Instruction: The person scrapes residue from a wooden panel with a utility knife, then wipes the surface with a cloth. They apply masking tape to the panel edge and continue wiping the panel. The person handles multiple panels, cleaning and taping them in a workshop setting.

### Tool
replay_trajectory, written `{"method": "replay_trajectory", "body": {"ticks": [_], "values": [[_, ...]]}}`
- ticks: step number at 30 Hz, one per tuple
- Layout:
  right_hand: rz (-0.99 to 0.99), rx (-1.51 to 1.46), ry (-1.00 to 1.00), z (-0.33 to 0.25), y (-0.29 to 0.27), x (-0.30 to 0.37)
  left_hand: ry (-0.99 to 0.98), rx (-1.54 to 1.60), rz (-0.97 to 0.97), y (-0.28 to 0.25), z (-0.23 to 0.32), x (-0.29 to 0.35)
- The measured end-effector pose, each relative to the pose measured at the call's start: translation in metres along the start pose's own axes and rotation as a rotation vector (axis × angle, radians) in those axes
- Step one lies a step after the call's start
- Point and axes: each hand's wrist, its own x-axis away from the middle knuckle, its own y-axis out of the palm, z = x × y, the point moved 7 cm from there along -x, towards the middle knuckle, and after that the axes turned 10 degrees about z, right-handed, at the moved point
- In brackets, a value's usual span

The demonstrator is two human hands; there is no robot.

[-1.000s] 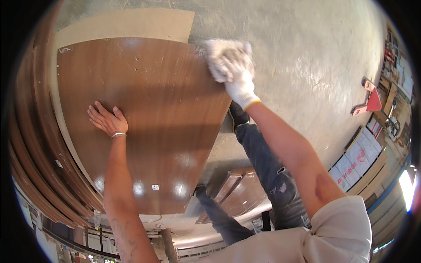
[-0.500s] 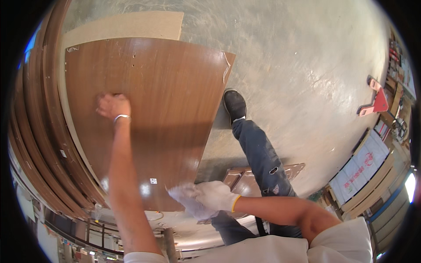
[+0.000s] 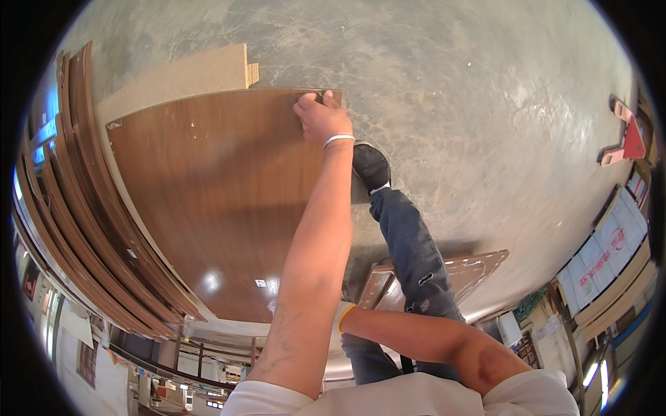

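Observation:
A large brown wood-grain panel (image 3: 208,187) leans or lies in front of me, with a small white label (image 3: 260,283) near its lower edge. My left hand (image 3: 322,118), bare with a white band at the wrist, is at the panel's far right corner. Its fingers are curled together against the surface there; whatever they pinch is hidden. Behind my left forearm, my right hand (image 3: 343,313) is mostly covered. Only part of its white glove with a yellow cuff shows, near the panel's lower right, so its fingers cannot be made out.
Several brown boards (image 3: 76,187) stand stacked along the left. A pale board (image 3: 180,76) lies beyond the panel. Another brown panel (image 3: 479,267) is behind my leg (image 3: 409,236). At the far right are a red pallet jack (image 3: 631,142) and a white printed sheet (image 3: 603,239) over boards.
My left hand has moved right and away from me, from the panel's middle left to its far right corner. My gloved right hand, earlier holding something whitish and crumpled, is now mostly hidden behind my left forearm.

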Motion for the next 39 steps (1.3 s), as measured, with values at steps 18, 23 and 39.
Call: {"method": "replay_trajectory", "body": {"ticks": [18,23,39], "values": [[-0.185,-1.024,0.187,0.004,0.014,-0.004,1.125,0.015,-0.618,0.055,0.070,0.190],[-0.009,1.194,-0.335,-0.027,0.006,-0.008,0.667,0.174,-0.311,0.031,0.027,0.100],[0.077,3.387,-0.981,0.031,0.035,-0.022,0.451,-0.058,-0.012,0.011,0.000,0.011]]}}
